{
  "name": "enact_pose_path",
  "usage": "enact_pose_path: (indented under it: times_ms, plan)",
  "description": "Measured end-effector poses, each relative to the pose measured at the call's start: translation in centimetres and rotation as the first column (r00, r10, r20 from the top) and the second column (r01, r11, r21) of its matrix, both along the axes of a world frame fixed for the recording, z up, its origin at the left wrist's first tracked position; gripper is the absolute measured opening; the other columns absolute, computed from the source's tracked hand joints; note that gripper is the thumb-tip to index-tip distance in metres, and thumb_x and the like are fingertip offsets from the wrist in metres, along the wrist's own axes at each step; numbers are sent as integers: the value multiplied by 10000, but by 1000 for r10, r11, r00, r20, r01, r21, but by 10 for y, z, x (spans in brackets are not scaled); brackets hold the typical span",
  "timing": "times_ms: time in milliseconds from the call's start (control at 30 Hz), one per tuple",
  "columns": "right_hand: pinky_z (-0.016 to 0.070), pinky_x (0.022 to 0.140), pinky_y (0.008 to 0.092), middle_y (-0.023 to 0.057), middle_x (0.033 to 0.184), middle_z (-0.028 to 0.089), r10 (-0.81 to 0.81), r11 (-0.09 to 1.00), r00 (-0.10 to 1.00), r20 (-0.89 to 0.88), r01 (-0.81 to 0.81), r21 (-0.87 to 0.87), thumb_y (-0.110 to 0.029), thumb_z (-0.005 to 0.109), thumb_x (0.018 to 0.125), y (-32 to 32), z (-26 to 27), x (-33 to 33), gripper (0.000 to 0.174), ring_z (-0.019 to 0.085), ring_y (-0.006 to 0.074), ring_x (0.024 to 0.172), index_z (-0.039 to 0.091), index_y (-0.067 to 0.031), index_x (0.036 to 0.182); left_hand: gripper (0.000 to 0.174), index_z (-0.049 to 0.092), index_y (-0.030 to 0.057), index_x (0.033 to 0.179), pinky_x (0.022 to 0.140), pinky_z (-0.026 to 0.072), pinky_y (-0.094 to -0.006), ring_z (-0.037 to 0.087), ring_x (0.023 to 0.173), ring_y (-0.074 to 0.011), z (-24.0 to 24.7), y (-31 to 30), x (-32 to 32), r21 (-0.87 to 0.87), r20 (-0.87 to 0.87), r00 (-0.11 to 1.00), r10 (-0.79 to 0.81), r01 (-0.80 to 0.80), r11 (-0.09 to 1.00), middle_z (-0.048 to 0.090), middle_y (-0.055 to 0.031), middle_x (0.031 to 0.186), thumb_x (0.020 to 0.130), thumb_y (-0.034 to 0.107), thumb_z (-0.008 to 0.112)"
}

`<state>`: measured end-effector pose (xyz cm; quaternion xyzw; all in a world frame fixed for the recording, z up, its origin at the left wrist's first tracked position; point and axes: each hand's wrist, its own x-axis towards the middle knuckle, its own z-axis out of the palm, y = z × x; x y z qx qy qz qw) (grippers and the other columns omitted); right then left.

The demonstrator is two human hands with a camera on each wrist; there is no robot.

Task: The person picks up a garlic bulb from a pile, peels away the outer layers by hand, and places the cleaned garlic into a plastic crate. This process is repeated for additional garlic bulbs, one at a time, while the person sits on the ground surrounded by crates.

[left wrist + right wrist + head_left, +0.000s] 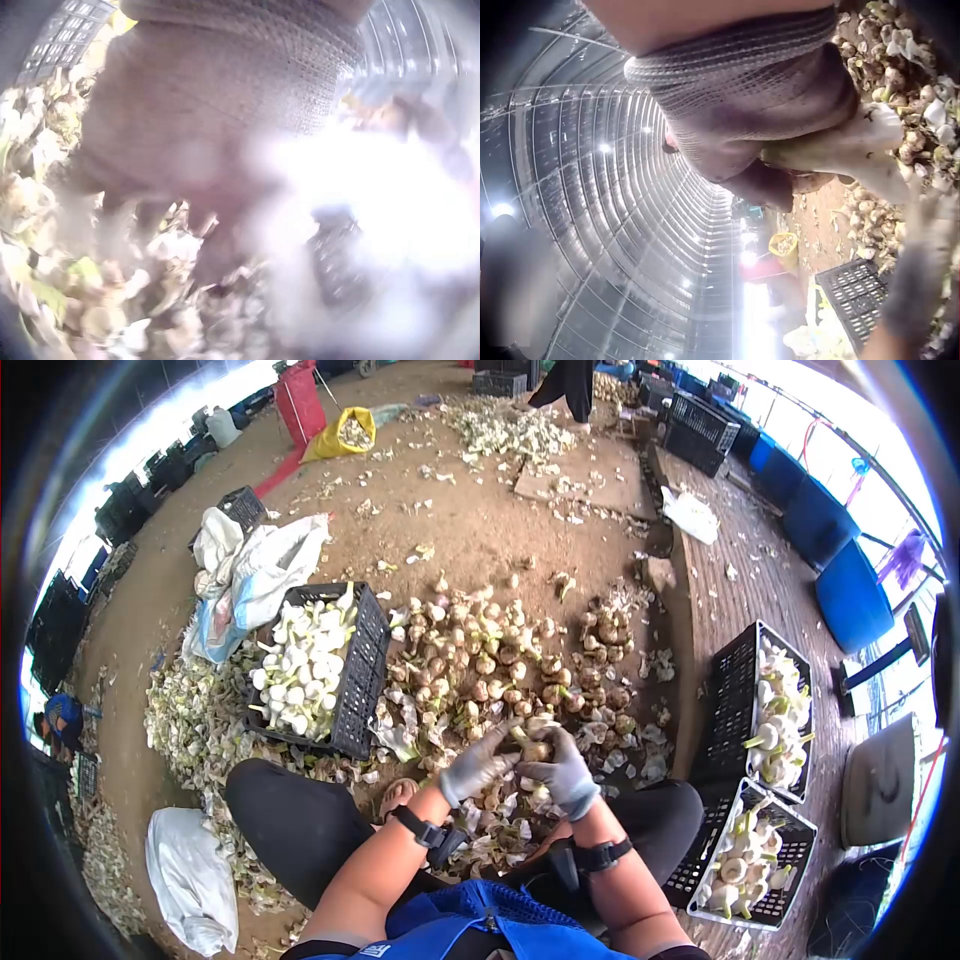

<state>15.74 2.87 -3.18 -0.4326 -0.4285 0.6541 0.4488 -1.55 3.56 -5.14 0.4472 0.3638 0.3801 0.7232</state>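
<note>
"What is taking up most of the ground here?"

"A brown dirt floor [455, 545] is stretching away under scattered peelings [200, 720]. Wooden boards [740, 595] are running along its right side, and blue barrels [855, 595] are standing beyond them."

"Who is working?"

"A person in a blue garment [430, 935] is sitting low, with the left knee [285, 830] and right knee [655, 825] spreading apart. Far back, the dark-trousered legs [577, 390] of another person are showing."

"What is lying out front?"

"A heap of brown-skinned bulbs [480, 630] is covering the dirt just ahead of the hands."

"And the containers?"

"Three black crates are holding paler garlic. The left crate [362, 680] is sitting beyond the left knee; the upper right crate [733, 710] and lower right crate [695, 865] are sitting side by side past the right knee. A white sack [190, 880] is lying near the left knee, while a yellow sack [325, 445] is gaping in the distance."

"What are the hands doing?"

"The grey-gloved right hand [563, 772] is gripping a garlic bulb [537, 751]. The gloved left hand [478, 765] is pointing its fingers at the same bulb; blur is clouding the left wrist view, so I cannot tell whether they are closing on it."

"Where is that bulb?"

"It is sitting between the two hands, in front of the lap, its greenish stem [806, 154] showing against the right glove."
</note>
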Motion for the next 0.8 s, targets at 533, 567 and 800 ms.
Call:
enact_pose_path:
  times_ms: [533, 567, 800]
  plan:
    - [441, 887, 361, 138, 1075, 550, -172, 790, 979, 109, 71, 609, -112, 797, 710, -37, 8, -101, 564, 538, 260, 1005, 473, 4, 1157, 276, 602, 14, 1116, 856, 479, -231, 612, 927, -118, 75, -53, -73, 62, 196, 857, 476, -495, 867, 653, -46, 1025, 881, 148, 656]
    - [430, 880, 385, 160, 1052, 540, -320, 676, 930, 179, 91, 732, -133, 816, 676, -42, 13, -103, 583, 526, 309, 994, 487, 6, 1138, 283, 607, 14, 1123, 854, 481, -228, 608, 948, -110, 67, -48, -75, 88, 120, 854, 506, -516, 852, 652, -41, 1039, 864, 110, 669]
    - [445, 805, 436, 210, 1034, 505, -539, 550, 761, 361, -6, 835, -233, 848, 632, -44, 26, -89, 604, 511, 382, 939, 498, -3, 1066, 416, 533, 57, 1291, 982, 417, -252, 544, 1122, -119, 65, -39, -74, 598, -203, 844, 496, -294, 745, 583, -46, 1253, 891, 118, 630]
